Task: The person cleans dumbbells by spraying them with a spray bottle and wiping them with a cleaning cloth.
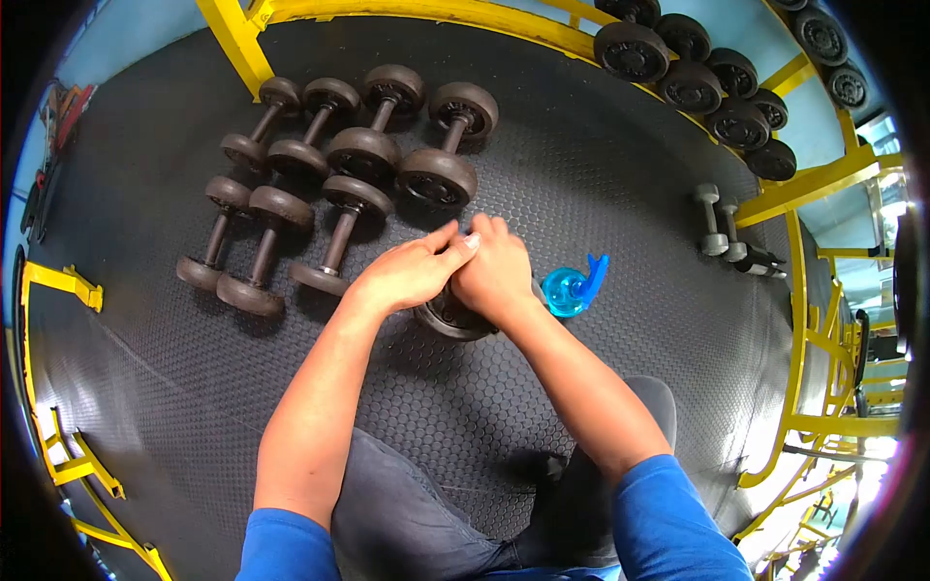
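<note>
A dark dumbbell (452, 321) sits on the black floor (431, 387) in front of the person's knees, partly hidden under both hands. The left hand (496, 268) has its fingers bent and close together; the right hand (412, 268) curves in from the left, its thumb touching the left hand. What either set of fingers grips is hidden.

Just right of this dumbbell is a spray bottle (565, 292), clear with blue liquid and a blue plastic trigger. Seven more dumbbells (344, 232) crowd the area left of it and beyond it, with brown-black round heads and straight bars. Farther right of it are small grey dumbbells (711, 221) and a yellow metal rack (823, 186). The floor has a raised, rounded pattern.
</note>
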The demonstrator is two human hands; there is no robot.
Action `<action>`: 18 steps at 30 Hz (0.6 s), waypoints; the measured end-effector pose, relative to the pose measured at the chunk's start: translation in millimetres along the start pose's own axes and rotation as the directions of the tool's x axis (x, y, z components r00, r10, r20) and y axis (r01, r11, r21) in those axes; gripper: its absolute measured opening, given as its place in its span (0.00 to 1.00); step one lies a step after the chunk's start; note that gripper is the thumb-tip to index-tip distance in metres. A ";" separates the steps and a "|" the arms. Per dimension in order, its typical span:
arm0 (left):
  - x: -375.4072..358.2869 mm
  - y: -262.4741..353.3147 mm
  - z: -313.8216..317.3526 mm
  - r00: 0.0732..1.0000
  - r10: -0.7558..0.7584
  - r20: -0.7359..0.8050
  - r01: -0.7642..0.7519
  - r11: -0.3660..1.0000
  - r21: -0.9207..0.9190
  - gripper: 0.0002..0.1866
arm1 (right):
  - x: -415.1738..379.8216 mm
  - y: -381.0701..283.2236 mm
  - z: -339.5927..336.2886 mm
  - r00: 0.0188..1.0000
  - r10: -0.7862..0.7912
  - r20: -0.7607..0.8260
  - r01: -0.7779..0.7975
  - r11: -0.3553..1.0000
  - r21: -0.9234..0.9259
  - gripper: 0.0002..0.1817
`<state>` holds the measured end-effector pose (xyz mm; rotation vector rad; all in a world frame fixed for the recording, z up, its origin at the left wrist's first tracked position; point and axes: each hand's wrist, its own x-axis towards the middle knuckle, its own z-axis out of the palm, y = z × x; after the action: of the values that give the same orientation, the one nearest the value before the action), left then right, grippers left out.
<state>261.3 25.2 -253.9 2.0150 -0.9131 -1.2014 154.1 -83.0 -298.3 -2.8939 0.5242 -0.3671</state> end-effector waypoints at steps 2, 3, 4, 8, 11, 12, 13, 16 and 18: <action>-6.0 8.1 -2.9 0.995 -0.078 -0.063 0.081 0.996 0.048 0.47 | 9.8 -1.6 6.5 0.999 0.030 -0.028 -0.030 1.000 -0.002 0.14; -3.2 3.0 -3.5 0.995 -0.080 -0.065 0.083 0.995 0.050 0.47 | 13.7 -6.3 9.4 1.000 -0.002 -0.005 0.002 1.000 -0.001 0.15; 1.1 -6.4 -2.9 0.991 -0.066 -0.118 0.073 0.996 0.055 0.49 | 12.1 -9.6 10.7 0.996 -0.082 0.021 0.082 0.996 0.017 0.15; -4.6 -1.9 -3.9 0.984 -0.124 -0.125 0.127 0.992 0.009 0.51 | 7.0 5.5 -8.8 0.992 0.065 0.109 -0.066 0.998 0.004 0.16; 4.2 -10.1 0.1 0.994 -0.060 -0.094 0.059 0.998 -0.017 0.48 | -16.8 27.4 -15.4 0.954 0.260 0.151 -0.270 0.962 0.050 0.19; 4.3 -7.4 -0.1 0.996 -0.056 -0.063 0.057 0.998 0.021 0.48 | -34.1 25.2 -16.8 0.953 0.279 0.121 -0.290 0.953 0.092 0.21; 4.5 -3.7 1.9 0.998 -0.052 -0.026 0.053 0.997 0.057 0.47 | -54.8 22.3 -18.4 0.948 0.302 0.095 -0.313 0.941 0.130 0.24; -0.3 20.5 8.3 0.977 -0.208 0.038 0.194 0.953 0.233 0.54 | -115.8 -4.5 -14.1 0.921 0.359 0.150 -0.387 0.891 0.238 0.28; 5.3 23.0 18.7 0.954 -0.296 0.053 0.252 0.882 0.397 0.69 | -132.3 -8.9 -23.8 0.792 0.273 0.546 -0.438 0.877 0.196 0.27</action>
<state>240.5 5.0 -245.9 2.4812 -1.0067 -1.3833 30.5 -29.6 -301.2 -2.3612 0.8126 0.3356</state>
